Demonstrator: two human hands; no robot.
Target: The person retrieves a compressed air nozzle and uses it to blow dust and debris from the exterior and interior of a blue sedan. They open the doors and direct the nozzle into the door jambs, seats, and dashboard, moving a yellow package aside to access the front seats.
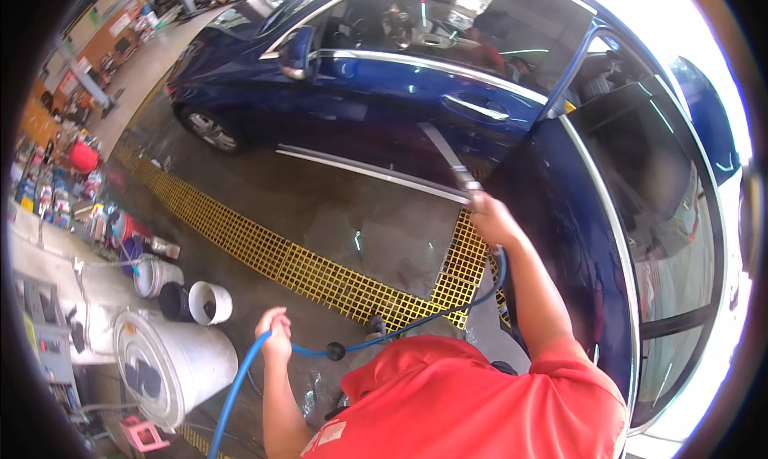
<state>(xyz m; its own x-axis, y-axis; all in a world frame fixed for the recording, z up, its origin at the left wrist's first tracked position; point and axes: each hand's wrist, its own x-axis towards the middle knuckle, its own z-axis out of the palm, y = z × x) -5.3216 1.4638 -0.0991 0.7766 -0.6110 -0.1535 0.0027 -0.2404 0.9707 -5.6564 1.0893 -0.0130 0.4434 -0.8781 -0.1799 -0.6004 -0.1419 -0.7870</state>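
Observation:
My right hand (493, 218) grips a hose-fed spray wand (462, 172), its pale, blurred front part angled up toward the lower front door (372, 108) of a dark blue car. Whether water is coming out, I cannot tell. A blue hose (414, 326) runs from below that hand, past my feet, to my left hand (274, 333), whose fingers are closed around it. A dark round piece (335, 351) sits on the hose near the left hand. Close by my right arm, the rear door (558, 219) of the car stands swung out.
Yellow floor grating (282, 260) crosses the wet concrete floor (360, 231). To the left are a large lidded white drum (198, 357), a white bucket (210, 303) and a black bucket (174, 302). Bottles and a red bucket (84, 157) stand farther along the wall.

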